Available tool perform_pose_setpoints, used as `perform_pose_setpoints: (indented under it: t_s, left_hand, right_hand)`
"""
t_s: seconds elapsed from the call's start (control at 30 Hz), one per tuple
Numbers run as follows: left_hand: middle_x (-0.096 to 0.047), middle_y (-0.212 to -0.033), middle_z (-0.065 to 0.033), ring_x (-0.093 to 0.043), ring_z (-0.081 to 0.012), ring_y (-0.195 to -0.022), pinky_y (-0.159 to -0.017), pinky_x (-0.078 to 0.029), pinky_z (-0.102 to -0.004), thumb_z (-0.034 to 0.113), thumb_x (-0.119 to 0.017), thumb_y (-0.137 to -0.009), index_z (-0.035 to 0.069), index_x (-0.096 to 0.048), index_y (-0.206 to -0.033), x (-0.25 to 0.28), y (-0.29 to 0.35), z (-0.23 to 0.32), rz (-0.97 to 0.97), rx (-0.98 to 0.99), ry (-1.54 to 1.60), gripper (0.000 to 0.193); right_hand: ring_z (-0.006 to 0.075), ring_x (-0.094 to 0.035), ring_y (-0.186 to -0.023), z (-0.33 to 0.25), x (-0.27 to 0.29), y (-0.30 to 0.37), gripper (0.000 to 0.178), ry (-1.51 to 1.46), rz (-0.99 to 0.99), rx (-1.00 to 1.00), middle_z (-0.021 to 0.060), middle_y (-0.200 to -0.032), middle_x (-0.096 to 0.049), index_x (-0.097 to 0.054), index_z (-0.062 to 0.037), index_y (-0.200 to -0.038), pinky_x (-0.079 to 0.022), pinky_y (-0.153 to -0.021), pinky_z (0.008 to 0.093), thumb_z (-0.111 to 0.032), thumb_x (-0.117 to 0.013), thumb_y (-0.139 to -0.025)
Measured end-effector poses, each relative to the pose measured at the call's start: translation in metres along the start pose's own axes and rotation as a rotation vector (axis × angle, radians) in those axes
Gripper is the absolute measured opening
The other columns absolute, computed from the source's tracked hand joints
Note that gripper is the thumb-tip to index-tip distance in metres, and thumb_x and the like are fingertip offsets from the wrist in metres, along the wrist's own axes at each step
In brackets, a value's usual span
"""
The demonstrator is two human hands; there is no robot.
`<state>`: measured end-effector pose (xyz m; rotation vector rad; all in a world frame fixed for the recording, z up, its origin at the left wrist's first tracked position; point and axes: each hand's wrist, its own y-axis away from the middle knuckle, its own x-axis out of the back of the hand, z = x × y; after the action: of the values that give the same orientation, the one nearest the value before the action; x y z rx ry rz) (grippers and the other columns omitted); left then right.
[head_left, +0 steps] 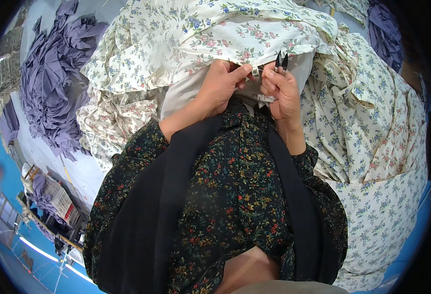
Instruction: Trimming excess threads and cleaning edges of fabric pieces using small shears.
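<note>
White cotton cloth printed with pink and blue flowers is heaped in front of me, its near edge drawn toward my body. My left hand is closed on that edge, thumb and forefinger pinching the hem. Close beside it on the right, my right hand is closed around thread snips, whose dark pointed blades stick up away from me. Its thumb and forefinger meet near the hem; a fine pale thread seems to run between the hands. Plain white fabric shows beneath the printed cloth.
Crumpled purple cloth lies on the pale table at left, and more purple cloth sits at far right. A large floral pile drapes down on my right. Beyond the table's left side stands a crate among stacked things.
</note>
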<state>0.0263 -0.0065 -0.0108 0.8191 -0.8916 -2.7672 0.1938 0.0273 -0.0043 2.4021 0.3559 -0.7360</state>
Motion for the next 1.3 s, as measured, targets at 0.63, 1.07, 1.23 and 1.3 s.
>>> perform_pose_setpoints:
  t_s: [0.63,1.07,1.23,1.3]
  left_hand:
    - [-0.064,-0.073,-0.0084,-0.047,-0.0083,-0.057,-0.053,-0.038,-0.0220,0.016,-0.062,-0.093,-0.003,-0.063,-0.078,-0.001,0.001,-0.001,0.007,0.019,-0.016,0.025]
    - [-0.064,-0.071,-0.0057,-0.047,-0.0073,-0.056,-0.052,-0.037,-0.0210,0.018,-0.063,-0.093,-0.002,-0.064,-0.078,0.001,0.000,-0.001,-0.007,0.022,-0.081,0.024]
    - [-0.062,-0.071,-0.0035,-0.048,-0.0070,-0.057,-0.053,-0.038,-0.0205,0.019,-0.062,-0.093,-0.001,-0.063,-0.080,0.004,-0.002,-0.003,-0.059,0.059,-0.152,0.024]
    - [-0.059,-0.071,-0.0013,-0.048,-0.0068,-0.059,-0.054,-0.038,-0.0208,0.021,-0.061,-0.094,-0.001,-0.062,-0.082,0.003,0.000,-0.002,-0.048,0.084,-0.238,0.025]
  right_hand:
    - [0.0269,-0.060,-0.055,0.008,-0.002,0.008,0.016,1.445,0.242,0.792,0.0075,-0.064,-0.060,-0.063,-0.0087,-0.089,-0.043,-0.050,0.0364,-0.024,-0.065,-0.089]
    - [0.0002,-0.040,-0.058,0.001,-0.002,0.000,0.012,0.439,0.143,0.097,-0.0057,-0.069,-0.053,-0.062,-0.0014,-0.091,-0.027,-0.051,0.0177,-0.014,-0.063,-0.091]
    - [0.0011,-0.038,-0.055,-0.005,0.013,0.013,0.009,0.467,0.216,0.095,-0.0055,-0.068,-0.052,-0.060,-0.0012,-0.090,-0.027,-0.049,0.0190,-0.010,-0.060,-0.090]
    - [0.0015,-0.039,-0.055,-0.006,0.019,0.018,0.010,0.723,0.271,0.163,-0.0056,-0.069,-0.053,-0.061,-0.0009,-0.090,-0.028,-0.050,0.0190,-0.011,-0.060,-0.090]
